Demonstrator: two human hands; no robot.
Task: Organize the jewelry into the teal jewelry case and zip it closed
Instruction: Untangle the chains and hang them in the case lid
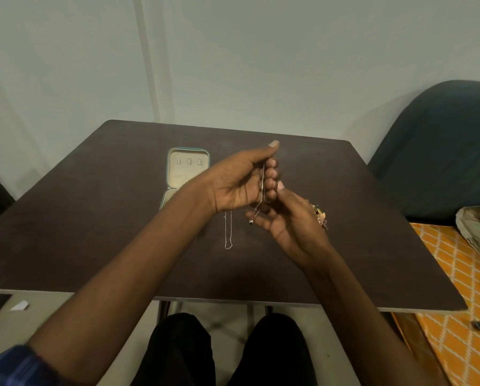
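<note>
The teal jewelry case (188,165) lies open on the dark table (93,218), left of the grip, its cream lining showing three small slots; no writing can be read on it. The left hand (241,185) curls around a thin chain (262,188) that hangs from its fingers, a dark pendant (251,222) at its low end. Below the grip, a second chain (228,232) lies on the table. The right hand (291,224) touches the hanging chain; whether it pinches it cannot be told. Just right of it sits a pile of jewelry (321,215).

Home room: dark table (93,218), upholstered chair (442,149), patterned rug (450,274).
</note>
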